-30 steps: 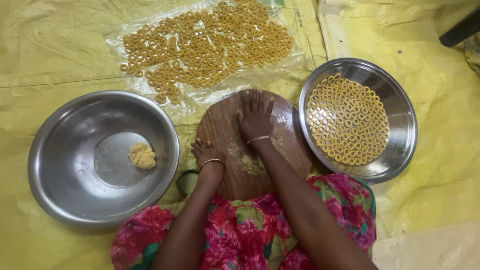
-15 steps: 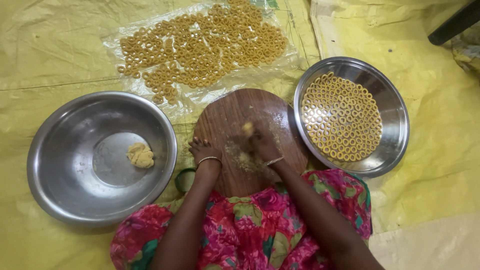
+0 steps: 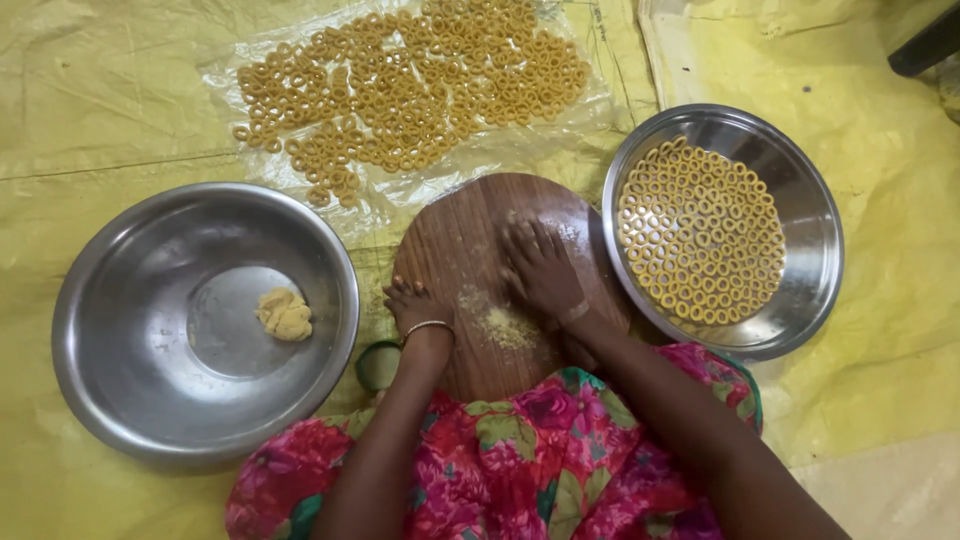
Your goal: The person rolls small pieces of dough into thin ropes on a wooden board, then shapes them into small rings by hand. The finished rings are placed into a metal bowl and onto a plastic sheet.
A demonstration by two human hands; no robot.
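Observation:
A round wooden board (image 3: pixel 455 240) lies in front of me. My right hand (image 3: pixel 540 268) presses flat on its middle, fingers spread and pointing away; whatever dough lies under the palm is hidden. My left hand (image 3: pixel 415 305) rests with curled fingers on the board's left edge and wears a thin bangle. Crumbs of yellow dough (image 3: pixel 505 325) are scattered on the board between the two wrists.
A large steel bowl (image 3: pixel 110 330) at the left holds a small lump of dough (image 3: pixel 285 314). A steel plate (image 3: pixel 800 290) at the right carries several rows of dough rings (image 3: pixel 700 235). More rings (image 3: pixel 410 85) lie on clear plastic beyond the board. A yellow sheet (image 3: pixel 110 110) covers the floor.
My right hand drew back toward me along the board, then slid forward again to the board's middle. The left hand has stayed at the left edge.

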